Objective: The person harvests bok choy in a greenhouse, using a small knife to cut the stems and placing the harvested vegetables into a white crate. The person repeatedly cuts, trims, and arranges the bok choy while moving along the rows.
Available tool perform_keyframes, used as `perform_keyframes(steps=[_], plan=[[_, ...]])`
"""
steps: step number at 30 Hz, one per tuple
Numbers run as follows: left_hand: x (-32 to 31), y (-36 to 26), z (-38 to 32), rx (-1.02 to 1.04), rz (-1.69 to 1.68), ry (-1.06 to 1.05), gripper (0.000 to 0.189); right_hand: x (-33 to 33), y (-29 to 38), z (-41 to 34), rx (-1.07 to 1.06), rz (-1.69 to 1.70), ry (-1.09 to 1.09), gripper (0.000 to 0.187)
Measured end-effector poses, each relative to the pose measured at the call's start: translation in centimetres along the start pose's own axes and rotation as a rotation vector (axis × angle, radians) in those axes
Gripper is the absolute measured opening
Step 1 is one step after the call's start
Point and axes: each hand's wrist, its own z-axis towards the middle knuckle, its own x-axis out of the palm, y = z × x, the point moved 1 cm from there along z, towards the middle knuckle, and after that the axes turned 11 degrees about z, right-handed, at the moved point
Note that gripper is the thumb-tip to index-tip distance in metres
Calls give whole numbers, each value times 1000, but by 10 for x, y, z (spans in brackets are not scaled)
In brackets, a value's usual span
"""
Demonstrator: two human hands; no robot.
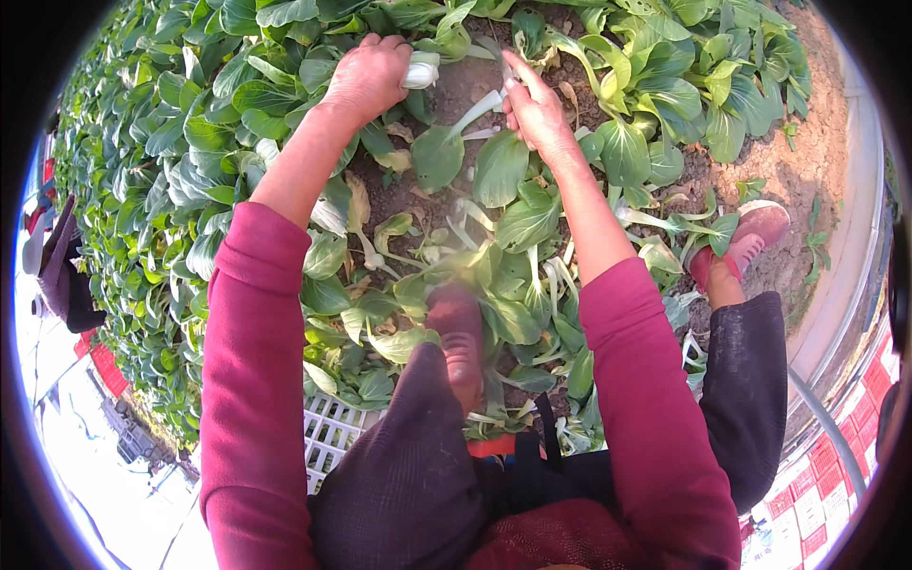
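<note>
My left hand (370,75) is closed around a head of bok choy (422,73), its pale cut base pointing right. The leaves of that head are mostly hidden behind my fingers and the plants. My right hand (533,114) grips a knife, whose narrow blade (506,69) points up and away along my extended index finger; the handle is covered by my palm. Just below the blade, a loose bok choy leaf (440,153) with a thick white stalk lies on bare soil. Another broad leaf (502,167) rests beside my right wrist.
Dense bok choy (235,107) grows at left, with more plants (659,92) at right. Trimmed leaves (524,313) surround my shoe (456,328). A white plastic crate (331,427) stands by my leg. A person (68,278) is at far left. A pale edging (848,214) borders the soil.
</note>
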Motion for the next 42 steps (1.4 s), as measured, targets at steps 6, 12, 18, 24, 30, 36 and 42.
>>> perform_keyframes(steps=[6, 12, 18, 24, 30, 36, 42], plan=[[4, 5, 2, -21, -19, 48, 36, 0, -5, 19, 58, 81, 115, 46], [3, 3, 3, -43, 9, 162, 39, 10, -1, 32, 151, 113, 145, 49], [-17, -11, -8, -21, -11, 149, 44, -6, 5, 1, 285, -3, 359, 50], [-77, -30, -50, -59, -344, -16, 51, -46, 11, -72, -19, 213, -150, 24], [-124, -39, -99, -392, -1297, 143, 56, -41, 69, -81, -268, 248, 69, 41], [-114, -61, -126, -607, -1843, 136, 41, -15, 91, -98, -80, 391, 346, 71], [-110, -61, -146, -590, -1914, 83, 28, -13, 79, -114, -240, -316, 238, 56]])
